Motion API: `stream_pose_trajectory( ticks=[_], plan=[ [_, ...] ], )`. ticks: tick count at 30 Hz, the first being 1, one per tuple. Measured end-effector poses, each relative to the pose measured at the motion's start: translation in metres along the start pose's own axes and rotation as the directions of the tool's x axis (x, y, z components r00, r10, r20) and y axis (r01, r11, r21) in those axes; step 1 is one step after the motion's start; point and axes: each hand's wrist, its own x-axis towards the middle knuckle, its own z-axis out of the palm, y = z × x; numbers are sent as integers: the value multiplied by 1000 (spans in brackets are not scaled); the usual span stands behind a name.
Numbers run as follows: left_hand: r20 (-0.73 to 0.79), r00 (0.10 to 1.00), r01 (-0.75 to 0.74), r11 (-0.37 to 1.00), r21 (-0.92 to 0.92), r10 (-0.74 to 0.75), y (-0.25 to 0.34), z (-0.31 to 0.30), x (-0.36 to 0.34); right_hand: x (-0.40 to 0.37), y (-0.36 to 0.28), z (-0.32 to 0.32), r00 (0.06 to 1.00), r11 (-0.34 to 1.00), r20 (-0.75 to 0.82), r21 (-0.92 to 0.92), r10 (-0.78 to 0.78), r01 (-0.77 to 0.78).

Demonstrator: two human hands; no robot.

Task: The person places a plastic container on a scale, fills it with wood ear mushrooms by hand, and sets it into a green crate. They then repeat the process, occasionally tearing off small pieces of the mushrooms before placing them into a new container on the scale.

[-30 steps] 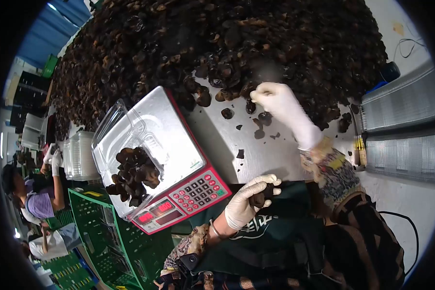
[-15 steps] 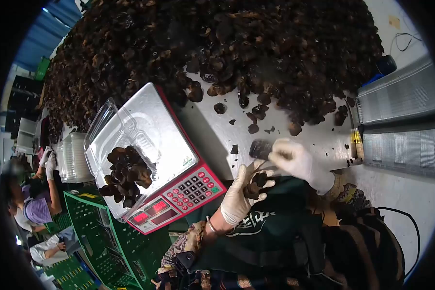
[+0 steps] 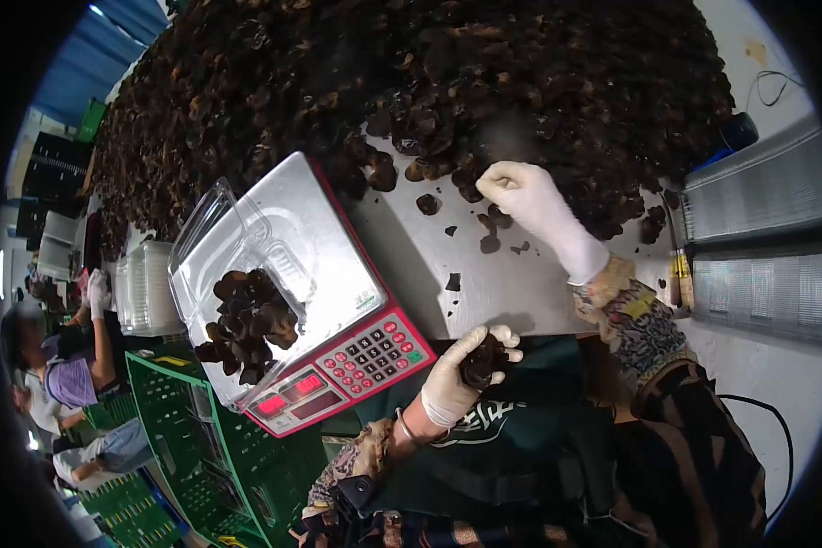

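My left hand [image 3: 455,382], in a white glove, is cupped around a few dark fungus pieces [image 3: 484,360] near the apron. My right hand [image 3: 521,196], also gloved, is at the near edge of the large fungus heap [image 3: 484,82], its fingers curled together; whether anything is between them is too small to tell. A red and white scale [image 3: 338,265] stands on the metal table [image 3: 420,247], left of my hands. On its plate, a clear plastic container [image 3: 224,224] holds a clump of dark fungus [image 3: 247,320].
Stacked clear containers [image 3: 142,288] stand beyond the scale. Green crates [image 3: 192,411] are below at the left. Two stacks of clear plastic [image 3: 758,283] sit at the right. A co-worker [image 3: 68,374] is at the far left. Loose fungus pieces [image 3: 427,204] lie before the heap.
My right hand has moved away from my left hand, up to the heap's edge. The dark piece beside its fingers no longer shows there. My left hand has closed more around its pieces.
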Motion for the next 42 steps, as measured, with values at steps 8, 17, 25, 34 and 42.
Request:
stream_pose_trajectory(
  ticks=[8,17,25,34,42],
  plan=[
    [-4,998,-64,993,102,65,9,11,3,-64,22,-14,987,886,149,-449,-52,115],
    [-15,993,-119,992,-52,118,-2,-2,2,-62,-22,-13,853,969,523,-202,-13,139],
    [0,998,-56,992,110,56,2,15,-5,19,17,83,932,645,89,-698,-351,310],
    [76,981,-184,976,120,176,23,15,-20,-85,-47,4,682,665,331,-183,-652,724],
    [60,907,-421,904,72,417,61,34,-61,-33,-57,4,883,859,65,-209,-464,467]
  ],
)
